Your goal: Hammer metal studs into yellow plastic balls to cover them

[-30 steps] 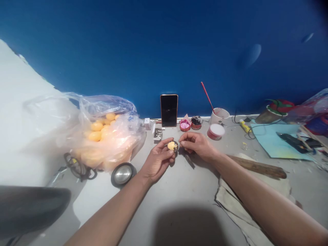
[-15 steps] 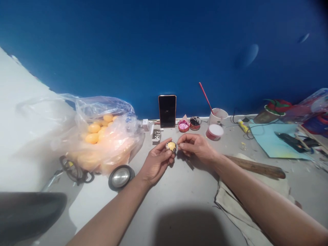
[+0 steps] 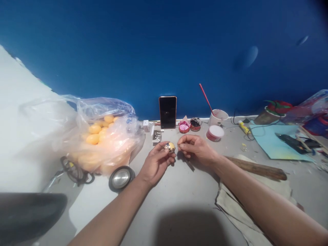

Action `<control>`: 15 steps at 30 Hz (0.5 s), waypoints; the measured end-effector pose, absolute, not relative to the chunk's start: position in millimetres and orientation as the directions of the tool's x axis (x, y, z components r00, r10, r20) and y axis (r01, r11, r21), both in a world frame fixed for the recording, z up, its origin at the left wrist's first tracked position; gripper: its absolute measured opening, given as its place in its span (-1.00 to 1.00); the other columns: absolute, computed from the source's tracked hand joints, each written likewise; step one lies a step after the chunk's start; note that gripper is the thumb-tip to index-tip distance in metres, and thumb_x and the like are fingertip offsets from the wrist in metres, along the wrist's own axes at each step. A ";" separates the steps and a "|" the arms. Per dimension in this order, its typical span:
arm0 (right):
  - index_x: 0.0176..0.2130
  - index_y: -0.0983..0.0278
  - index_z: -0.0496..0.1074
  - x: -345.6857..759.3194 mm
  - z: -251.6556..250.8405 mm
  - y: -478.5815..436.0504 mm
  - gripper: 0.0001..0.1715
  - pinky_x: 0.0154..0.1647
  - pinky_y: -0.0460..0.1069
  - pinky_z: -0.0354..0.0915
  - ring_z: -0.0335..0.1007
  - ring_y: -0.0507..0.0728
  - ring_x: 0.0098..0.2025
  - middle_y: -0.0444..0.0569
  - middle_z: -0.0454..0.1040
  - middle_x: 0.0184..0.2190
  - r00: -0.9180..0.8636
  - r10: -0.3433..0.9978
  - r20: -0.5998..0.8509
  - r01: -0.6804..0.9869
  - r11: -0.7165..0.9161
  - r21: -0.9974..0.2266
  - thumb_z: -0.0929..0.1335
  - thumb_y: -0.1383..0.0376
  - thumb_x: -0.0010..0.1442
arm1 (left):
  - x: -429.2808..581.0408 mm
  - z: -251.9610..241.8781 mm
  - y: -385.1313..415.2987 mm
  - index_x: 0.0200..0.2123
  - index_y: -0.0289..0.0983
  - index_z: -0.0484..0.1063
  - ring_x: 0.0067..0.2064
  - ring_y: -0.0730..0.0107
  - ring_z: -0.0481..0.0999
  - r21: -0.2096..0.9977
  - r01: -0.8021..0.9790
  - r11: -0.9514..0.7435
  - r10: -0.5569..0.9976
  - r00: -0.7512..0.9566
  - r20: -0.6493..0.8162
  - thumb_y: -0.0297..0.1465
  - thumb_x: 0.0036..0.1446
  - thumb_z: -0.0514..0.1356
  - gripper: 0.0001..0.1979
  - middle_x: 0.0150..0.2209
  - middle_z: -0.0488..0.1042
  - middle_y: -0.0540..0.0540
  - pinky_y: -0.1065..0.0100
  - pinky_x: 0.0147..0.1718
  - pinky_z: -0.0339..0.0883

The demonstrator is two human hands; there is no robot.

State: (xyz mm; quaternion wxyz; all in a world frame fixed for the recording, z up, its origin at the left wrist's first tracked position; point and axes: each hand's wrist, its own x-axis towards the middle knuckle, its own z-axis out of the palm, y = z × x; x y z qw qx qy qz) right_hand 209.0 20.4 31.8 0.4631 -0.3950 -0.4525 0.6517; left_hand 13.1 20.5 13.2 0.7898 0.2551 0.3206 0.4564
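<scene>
A small yellow ball with dark and shiny pieces around its side sits between the fingers of my left hand. Just to its right, my right hand is closed in a pinch, thumb against forefinger; what lies in that pinch is too small to name. A narrow gap separates the right fingertips from the ball. Behind the left hand stands an open little box of small shiny pieces. Two small round containers, one with pink and one with black contents, are behind the hands.
A clear plastic bag of yellow balls lies left, near a round metal lid. A phone leans on the blue wall. To the right are a white cup, a lidded tub, a wooden stick and a cloth.
My left hand has turned the yellow ball, so more of its dark, shiny side shows, and it sits slightly further left. The right hand keeps its pinch in nearly the same place.
</scene>
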 end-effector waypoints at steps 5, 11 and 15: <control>-0.34 0.29 0.53 209.9 33.0 22.3 -0.59 -0.58 -0.12 0.14 0.23 -0.06 -0.58 -0.14 0.47 -0.52 -0.269 0.958 -0.098 -0.263 -0.172 -0.949 0.63 0.10 -0.05 | 12.3 13.6 22.4 -0.04 -0.38 0.53 -0.34 0.38 0.55 0.657 -0.576 0.487 0.867 0.406 -0.287 -0.51 0.00 0.41 -0.60 -0.24 0.56 -0.17 0.39 -0.38 0.40; -0.34 0.29 0.53 210.8 31.8 22.5 -0.60 -0.58 -0.13 0.13 0.24 -0.07 -0.58 -0.15 0.46 -0.52 -0.285 0.954 -0.096 -0.275 -0.177 -0.945 0.63 0.11 -0.05 | 11.1 12.5 23.3 -0.07 -0.32 0.53 -0.28 0.28 0.58 0.618 -0.594 0.515 0.852 0.436 -0.290 -0.52 0.06 0.37 -0.68 -0.23 0.57 -0.20 0.34 -0.33 0.42; -0.34 0.29 0.55 210.8 31.1 21.9 -0.63 -0.57 -0.12 0.13 0.23 -0.06 -0.57 -0.16 0.45 -0.53 -0.290 0.953 -0.089 -0.280 -0.173 -0.944 0.62 0.12 -0.02 | 10.9 13.2 22.2 0.02 -0.30 0.53 -0.29 0.31 0.55 0.618 -0.583 0.527 0.841 0.460 -0.284 -0.50 0.10 0.34 -0.63 -0.23 0.57 -0.21 0.36 -0.35 0.40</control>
